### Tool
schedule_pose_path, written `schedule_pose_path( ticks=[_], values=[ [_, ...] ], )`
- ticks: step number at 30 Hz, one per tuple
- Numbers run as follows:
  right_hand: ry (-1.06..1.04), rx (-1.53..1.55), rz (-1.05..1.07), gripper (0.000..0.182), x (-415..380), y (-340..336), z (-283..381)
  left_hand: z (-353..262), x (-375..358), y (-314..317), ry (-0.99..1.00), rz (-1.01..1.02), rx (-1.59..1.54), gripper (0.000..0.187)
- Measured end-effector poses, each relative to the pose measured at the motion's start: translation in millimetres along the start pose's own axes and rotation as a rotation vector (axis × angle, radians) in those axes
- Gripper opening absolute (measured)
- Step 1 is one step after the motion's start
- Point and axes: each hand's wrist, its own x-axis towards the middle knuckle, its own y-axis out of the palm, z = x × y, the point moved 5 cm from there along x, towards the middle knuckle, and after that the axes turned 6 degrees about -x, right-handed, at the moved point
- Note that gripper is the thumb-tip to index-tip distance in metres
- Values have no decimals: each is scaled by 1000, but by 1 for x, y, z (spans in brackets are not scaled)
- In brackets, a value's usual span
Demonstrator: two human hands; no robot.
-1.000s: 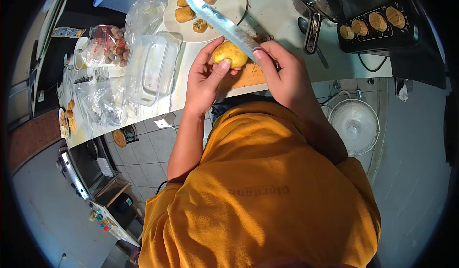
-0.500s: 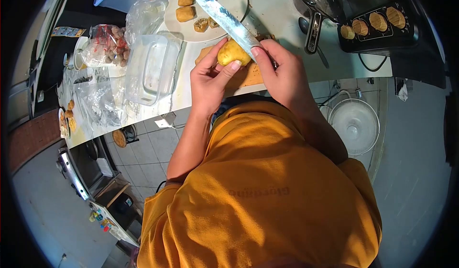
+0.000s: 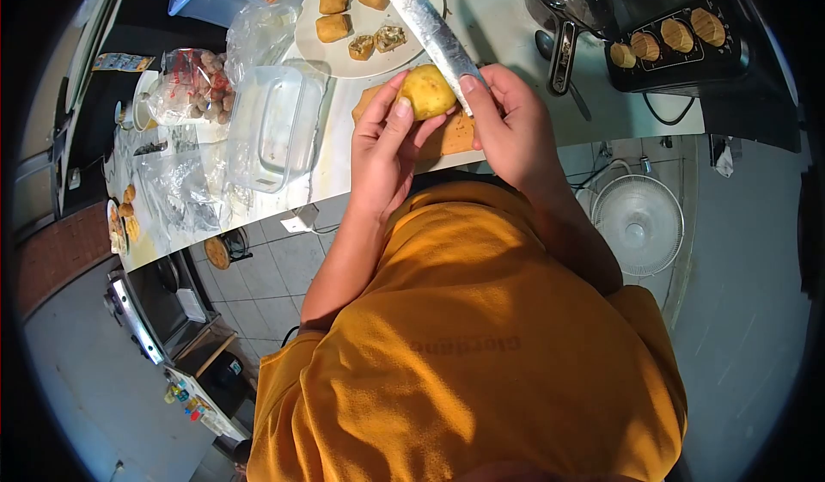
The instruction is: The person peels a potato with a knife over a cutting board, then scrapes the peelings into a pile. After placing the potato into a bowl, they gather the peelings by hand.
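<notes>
Potato: in my left hand (image 3: 378, 151), above the wooden board (image 3: 451, 140); my fingers hide its left underside. The potato (image 3: 425, 95) has its skin on over the part that shows.
Knife: its blade slants up and away to the left; the tip of the knife (image 3: 419, 20) is cut off at the top edge, and my grip covers the handle. I can't tell whether the blade touches the potato.
Board: mostly hidden behind hands and potato.
Left hand: grasping the potato, thumb across its near face, fingers curled around behind, forearm angled up from the lower left.
Right hand: my right hand (image 3: 517, 130) is clenched on the knife, thumb laid along the blade's base, forearm reaching up from the lower right.
Plate: brown pieces sit on the plate (image 3: 308, 48), beyond the potato.
</notes>
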Motion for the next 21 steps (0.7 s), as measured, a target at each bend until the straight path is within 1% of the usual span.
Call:
schedule_pose_path(
  ticks=[2,4,6,11,13,14,15,16,19,21],
  values=[
    [-24,9,-23,20,-1,-2,0,2,0,-2,22,13,26,45],
    [-74,-68,-21,19,-2,-2,3,2,0,-1,46,24,54,45],
    [-70,-86,-29,19,-4,-2,5,-1,0,0,67,24,121,46],
    [-53,-149,-47,19,-5,-4,7,-1,0,1,70,50,115,47],
    [-151,-203,-69,19,-5,-6,12,-3,1,2,73,44,97,48],
    [-151,-202,-68,19,-5,-6,13,-3,0,2,78,42,120,49],
    [-106,-187,-43,19,-5,-6,12,-3,0,3,82,39,143,51],
    [-62,-173,-19,19,-5,-6,10,-3,0,3,81,40,144,51],
    [-16,-133,-9,19,-4,-5,9,-1,1,5,96,35,121,54],
    [-31,-97,9,21,-3,-1,3,1,2,2,110,7,133,56]
  ],
)
